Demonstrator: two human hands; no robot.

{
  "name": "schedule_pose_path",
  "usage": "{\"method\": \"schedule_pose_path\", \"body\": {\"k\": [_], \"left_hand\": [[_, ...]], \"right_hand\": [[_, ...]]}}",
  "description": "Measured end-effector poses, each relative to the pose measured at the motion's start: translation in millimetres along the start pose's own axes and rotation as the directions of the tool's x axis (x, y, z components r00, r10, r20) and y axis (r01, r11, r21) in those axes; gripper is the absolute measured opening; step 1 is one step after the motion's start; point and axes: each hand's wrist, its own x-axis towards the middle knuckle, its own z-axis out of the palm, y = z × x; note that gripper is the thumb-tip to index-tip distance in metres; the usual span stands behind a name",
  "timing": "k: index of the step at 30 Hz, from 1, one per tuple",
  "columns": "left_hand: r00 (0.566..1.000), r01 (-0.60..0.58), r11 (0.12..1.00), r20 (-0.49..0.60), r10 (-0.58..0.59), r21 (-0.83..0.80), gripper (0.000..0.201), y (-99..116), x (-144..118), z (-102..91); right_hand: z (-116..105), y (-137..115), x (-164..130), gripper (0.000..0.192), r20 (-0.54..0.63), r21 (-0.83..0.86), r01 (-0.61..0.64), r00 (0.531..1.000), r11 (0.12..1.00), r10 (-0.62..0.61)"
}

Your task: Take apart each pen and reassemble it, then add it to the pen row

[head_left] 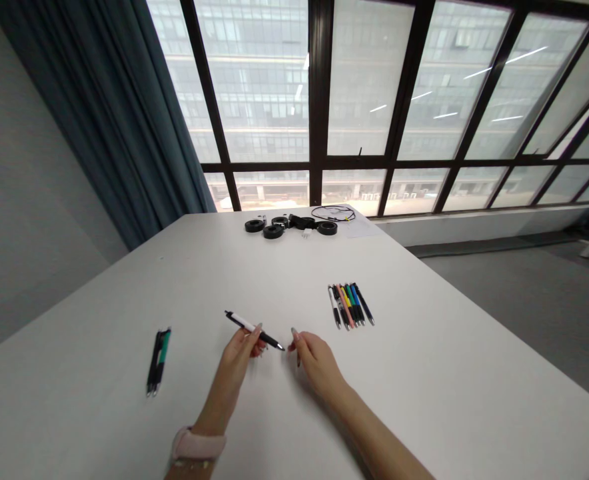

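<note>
A pen with a white barrel, black grip and black clip is pinched between the thumb and fingers of my left hand. It is held tilted above the table, its metal tip pointing down to the right. My right hand is just beyond that tip, fingers loosely curled and thumb apart from them. Nothing shows between them, and whether they touch the tip is hard to see. Left of my hands lie a black pen and a green-and-black pen, side by side. To the right, several pens of different colours form a row.
The white table narrows away toward the window. At its far end are several black tape-like rolls, a coiled black cable and a sheet of paper. A dark blue curtain hangs at the left.
</note>
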Motion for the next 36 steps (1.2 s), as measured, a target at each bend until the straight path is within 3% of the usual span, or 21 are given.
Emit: {"method": "schedule_pose_path", "body": {"k": [4, 8, 12, 17, 24, 36], "left_hand": [[0.998, 0.061, 0.993, 0.016, -0.060, -0.099, 0.057, -6.2, -7.2, 9.2], [0.996, 0.073, 0.993, 0.051, -0.069, -0.089, 0.057, -15.4, -7.7, 15.5], [0.993, 0.070, 0.991, 0.108, -0.058, -0.112, 0.054, -23.0, -6.1, 20.6], [0.992, -0.041, 0.994, 0.117, 0.053, -0.103, 0.042, -20.8, -11.9, 23.6], [0.967, -0.179, 0.982, 0.197, 0.164, 0.058, 0.042, -11.8, -20.2, 16.4], [0.980, -0.144, 0.985, 0.150, 0.129, 0.094, 0.051, -22.6, -24.9, 24.4]], "right_hand": [[1.0, 5.0, 5.7, 0.068, 0.110, 0.352, -0.123, 0.990, 0.928, 0.089], [0.6, 4.8, 10.5, 0.069, 0.156, 0.481, -0.173, 0.982, 0.859, 0.110], [-2.8, 0.5, 12.0, 0.066, 0.128, 0.510, -0.214, 0.977, 0.833, 0.172], [-4.9, -1.9, 11.8, 0.068, 0.162, 0.526, -0.251, 0.968, 0.813, 0.194], [-4.8, 0.0, 12.8, 0.071, 0.184, 0.509, -0.267, 0.962, 0.818, 0.199], [-4.2, 1.8, 14.7, 0.066, 0.146, 0.532, -0.221, 0.975, 0.818, 0.169]]}}
